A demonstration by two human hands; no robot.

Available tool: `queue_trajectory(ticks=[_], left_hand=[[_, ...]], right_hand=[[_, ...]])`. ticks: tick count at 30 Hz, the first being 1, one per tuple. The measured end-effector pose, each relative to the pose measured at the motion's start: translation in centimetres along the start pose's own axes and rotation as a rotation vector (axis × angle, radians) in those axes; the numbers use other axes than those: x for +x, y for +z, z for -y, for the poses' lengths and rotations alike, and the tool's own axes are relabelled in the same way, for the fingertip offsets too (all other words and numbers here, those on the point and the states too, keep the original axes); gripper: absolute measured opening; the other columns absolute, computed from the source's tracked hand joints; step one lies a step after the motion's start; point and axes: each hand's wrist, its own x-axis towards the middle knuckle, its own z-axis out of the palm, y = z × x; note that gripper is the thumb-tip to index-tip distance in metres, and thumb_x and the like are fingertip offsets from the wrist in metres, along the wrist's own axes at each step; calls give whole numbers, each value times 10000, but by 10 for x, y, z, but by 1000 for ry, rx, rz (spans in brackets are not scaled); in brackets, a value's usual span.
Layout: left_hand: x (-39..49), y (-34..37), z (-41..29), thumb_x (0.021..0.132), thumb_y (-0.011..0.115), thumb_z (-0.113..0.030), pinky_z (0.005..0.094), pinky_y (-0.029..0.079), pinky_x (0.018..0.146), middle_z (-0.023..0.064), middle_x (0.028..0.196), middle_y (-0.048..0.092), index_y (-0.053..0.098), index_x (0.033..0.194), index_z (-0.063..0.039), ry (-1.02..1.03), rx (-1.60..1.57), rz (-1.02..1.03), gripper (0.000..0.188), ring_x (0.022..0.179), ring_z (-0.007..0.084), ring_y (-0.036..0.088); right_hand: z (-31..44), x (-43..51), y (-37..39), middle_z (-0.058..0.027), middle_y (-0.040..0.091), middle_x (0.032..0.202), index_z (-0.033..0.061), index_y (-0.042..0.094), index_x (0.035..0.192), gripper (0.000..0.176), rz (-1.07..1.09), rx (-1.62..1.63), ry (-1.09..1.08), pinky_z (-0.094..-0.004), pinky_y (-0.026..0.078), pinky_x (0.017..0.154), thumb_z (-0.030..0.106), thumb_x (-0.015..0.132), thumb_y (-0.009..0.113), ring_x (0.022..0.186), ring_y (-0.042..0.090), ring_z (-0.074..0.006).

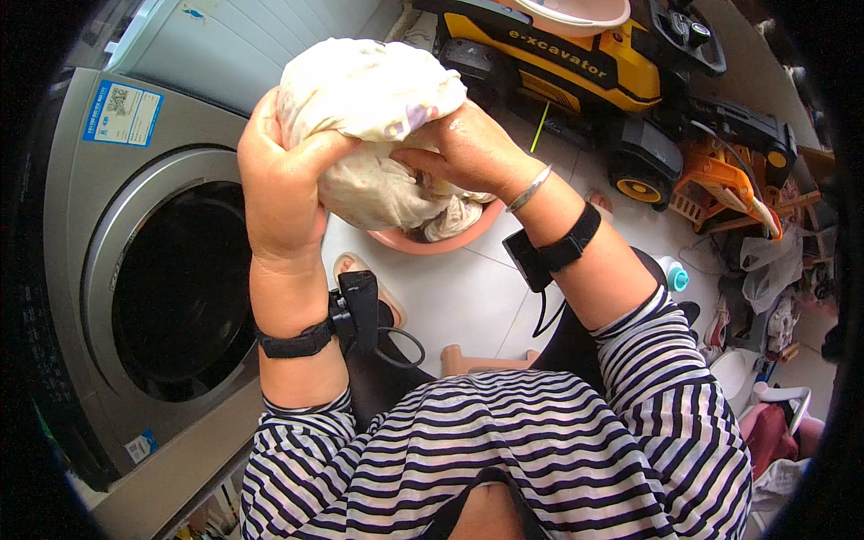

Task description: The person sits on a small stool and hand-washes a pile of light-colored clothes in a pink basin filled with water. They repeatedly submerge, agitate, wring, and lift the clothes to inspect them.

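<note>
A bunched cream-coloured cloth [368, 88] with a purple print is held up between both hands. On its left side my left hand [287, 162] grips it, the thumb lying across the front. My right hand [472, 148], a silver bangle on its wrist, grips the right side with the thumb among the folds. Lower folds of cloth hang over a pink basin [445, 246] on the floor, where more cloth lies; whether it is all one piece I cannot tell. The hands and cloth hide most of the basin.
A grey front-loading washing machine [74, 223] stands at the left. At the upper right is a yellow and black toy excavator [580, 67] with a pale basin [574, 25] on it. A pink plastic stool [459, 362] and a bottle with a teal cap [678, 278] are near my legs.
</note>
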Motion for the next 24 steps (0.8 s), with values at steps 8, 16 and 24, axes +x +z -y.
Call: queue_trajectory(ticks=[8,16,24], left_hand=[[6,-13,11,738,676,17,307,501,902,154,1081,676,581,1140,99,-90,129,33,422,978,204,655],[12,-27,48,880,575,-42,358,494,945,145,1167,633,528,1253,52,-240,-241,42,388,1066,238,625],[8,-31,65,999,443,-294,500,414,1082,196,1363,544,480,1371,4,-418,-517,15,479,1248,347,533]], right_hand=[[-21,-5,-6,-160,674,1122,45,678,1125,372,-57,-199,84,-422,447,1001,98,760,726,1133,578,-361],[-4,-4,-13,-250,678,992,10,707,1089,346,230,30,234,-389,538,831,247,840,659,922,679,-361],[-28,-36,25,-243,697,1006,-8,724,1013,508,457,83,633,-414,504,918,456,844,606,991,666,-370]])
